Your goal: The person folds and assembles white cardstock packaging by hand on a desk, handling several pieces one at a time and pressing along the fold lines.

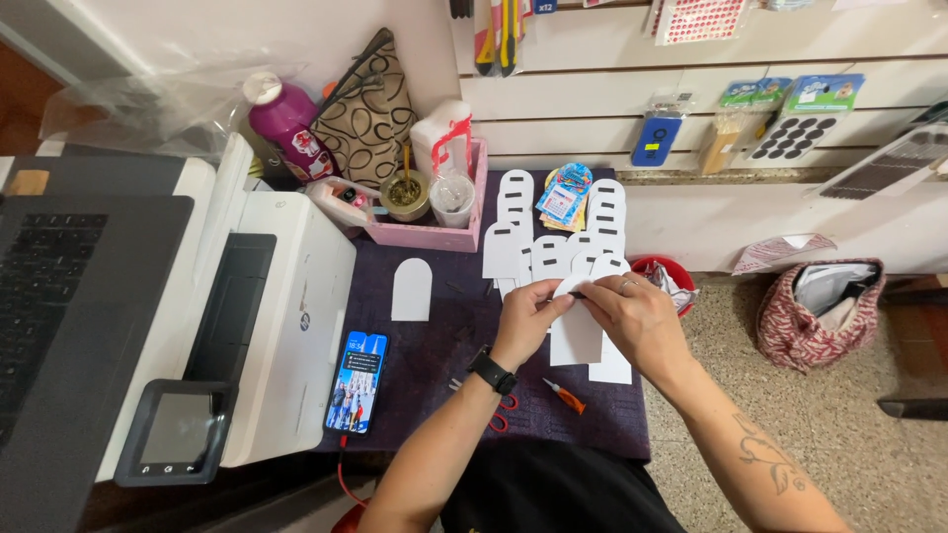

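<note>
Both hands, left hand (pixel 528 314) and right hand (pixel 632 318), pinch one white arch-shaped card (pixel 576 341) with their fingers, lifted just above the purple bench (pixel 444 341), probably so the top edge is easier to work, with orange-handled cutter (pixel 566 396) nearby.

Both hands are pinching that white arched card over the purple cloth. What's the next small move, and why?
Probably lay the white card down on the rows of matching cutouts just beyond it. The left hand and right hand both pinch its top edge, and the finished-looking shapes already lie there; the other card lies alone to the left.
</note>
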